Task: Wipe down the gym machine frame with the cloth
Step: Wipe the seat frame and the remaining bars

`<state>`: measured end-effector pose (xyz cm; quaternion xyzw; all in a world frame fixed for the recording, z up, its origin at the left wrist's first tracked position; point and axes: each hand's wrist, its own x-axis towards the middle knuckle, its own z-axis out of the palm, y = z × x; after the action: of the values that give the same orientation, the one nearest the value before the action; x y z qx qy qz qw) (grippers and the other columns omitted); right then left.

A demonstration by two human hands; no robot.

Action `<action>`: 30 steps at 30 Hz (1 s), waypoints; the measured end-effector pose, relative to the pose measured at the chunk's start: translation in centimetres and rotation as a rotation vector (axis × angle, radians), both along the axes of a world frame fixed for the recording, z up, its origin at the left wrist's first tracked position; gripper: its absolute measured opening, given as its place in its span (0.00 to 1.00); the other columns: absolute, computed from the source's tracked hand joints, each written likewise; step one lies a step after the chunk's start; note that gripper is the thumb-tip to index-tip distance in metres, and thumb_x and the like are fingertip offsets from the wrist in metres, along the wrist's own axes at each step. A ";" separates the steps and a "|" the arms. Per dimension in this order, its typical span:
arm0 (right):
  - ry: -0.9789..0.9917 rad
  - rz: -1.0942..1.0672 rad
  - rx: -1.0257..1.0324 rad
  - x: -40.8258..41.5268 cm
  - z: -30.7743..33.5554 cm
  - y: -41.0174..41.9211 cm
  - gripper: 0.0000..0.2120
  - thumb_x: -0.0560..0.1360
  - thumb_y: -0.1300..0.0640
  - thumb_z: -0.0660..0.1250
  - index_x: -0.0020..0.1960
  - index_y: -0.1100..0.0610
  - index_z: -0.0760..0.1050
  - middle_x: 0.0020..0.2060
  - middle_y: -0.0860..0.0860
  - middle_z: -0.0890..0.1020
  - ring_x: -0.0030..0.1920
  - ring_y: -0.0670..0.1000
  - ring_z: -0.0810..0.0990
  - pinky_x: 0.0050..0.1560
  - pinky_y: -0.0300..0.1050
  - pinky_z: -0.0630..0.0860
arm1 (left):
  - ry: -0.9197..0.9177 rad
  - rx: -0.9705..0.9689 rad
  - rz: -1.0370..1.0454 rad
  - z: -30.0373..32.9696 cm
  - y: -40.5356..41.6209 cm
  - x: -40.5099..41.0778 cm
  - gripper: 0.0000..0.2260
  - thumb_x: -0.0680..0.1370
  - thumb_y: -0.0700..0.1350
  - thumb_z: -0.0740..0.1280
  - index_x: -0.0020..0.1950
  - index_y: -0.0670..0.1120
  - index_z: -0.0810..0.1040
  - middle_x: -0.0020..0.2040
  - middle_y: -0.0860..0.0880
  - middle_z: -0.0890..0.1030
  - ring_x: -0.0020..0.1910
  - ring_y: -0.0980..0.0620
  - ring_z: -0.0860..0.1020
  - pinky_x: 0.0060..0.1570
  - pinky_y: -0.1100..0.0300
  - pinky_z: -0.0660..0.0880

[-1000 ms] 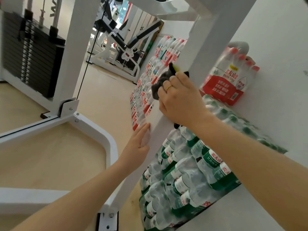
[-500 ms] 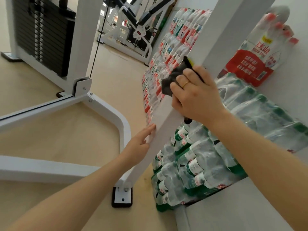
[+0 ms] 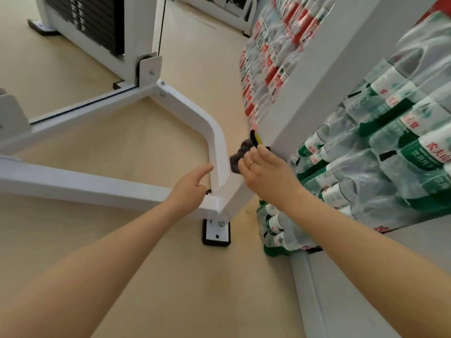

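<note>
The white gym machine frame (image 3: 314, 76) has a slanted post running down from the upper right to a bolted foot plate (image 3: 216, 232) on the floor. My right hand (image 3: 266, 175) grips a dark grey cloth (image 3: 240, 154) with a yellow edge and presses it against the post's lower part. My left hand (image 3: 191, 185) rests on the frame just left of the joint, where the curved base tube (image 3: 214, 135) and a straight rail (image 3: 85, 184) meet; its index finger is extended and the other fingers are loosely curled.
Shrink-wrapped packs of water bottles (image 3: 380, 152) are stacked against the wall right behind the post. A black weight stack (image 3: 90, 23) stands at the upper left. The beige floor (image 3: 190, 289) spreads below.
My right hand has slid the cloth down the slanted post, close to its foot. My left hand has moved down the post with it. The view has tilted downward.
</note>
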<state>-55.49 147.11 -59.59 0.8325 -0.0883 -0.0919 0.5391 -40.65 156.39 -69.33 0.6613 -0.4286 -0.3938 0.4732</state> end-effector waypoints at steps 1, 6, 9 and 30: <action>-0.051 0.006 -0.009 0.1 0.6 -0.3 0.09 0.74 0.56 0.61 0.48 0.51 0.80 0.43 0.46 0.83 0.50 0.48 0.80 0.63 0.41 0.69 | -0.025 0.023 -0.009 -0.6 0.1 0.3 0.29 0.74 0.30 0.52 0.72 0.50 0.63 0.72 0.53 0.64 0.71 0.55 0.60 0.65 0.66 0.55; -0.214 -0.019 -0.090 0.5 -1.0 -0.8 0.13 0.73 0.59 0.59 0.52 0.54 0.80 0.45 0.50 0.83 0.52 0.51 0.79 0.63 0.47 0.61 | -0.189 0.128 -0.057 -3.2 0.0 2.0 0.28 0.74 0.30 0.52 0.73 0.48 0.62 0.74 0.53 0.60 0.73 0.55 0.58 0.64 0.70 0.51; -0.102 -0.121 -0.036 0.9 -5.9 0.0 0.14 0.70 0.56 0.61 0.53 0.54 0.80 0.43 0.48 0.83 0.52 0.49 0.80 0.62 0.47 0.59 | -0.343 0.197 -0.120 -5.3 0.3 3.2 0.28 0.75 0.31 0.53 0.74 0.48 0.61 0.75 0.53 0.58 0.73 0.55 0.57 0.67 0.66 0.51; -0.334 -0.717 0.518 5.2 -21.9 2.6 0.25 0.75 0.61 0.48 0.72 0.61 0.63 0.69 0.55 0.70 0.69 0.51 0.66 0.66 0.44 0.61 | -1.028 0.491 -0.436 -14.2 1.0 7.0 0.34 0.76 0.38 0.54 0.75 0.56 0.39 0.76 0.48 0.36 0.74 0.42 0.39 0.71 0.51 0.40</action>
<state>-50.28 149.72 -81.47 0.8600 -0.4300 -0.1560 0.2263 -33.65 157.42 -83.52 0.7534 -0.6244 -0.1995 -0.0521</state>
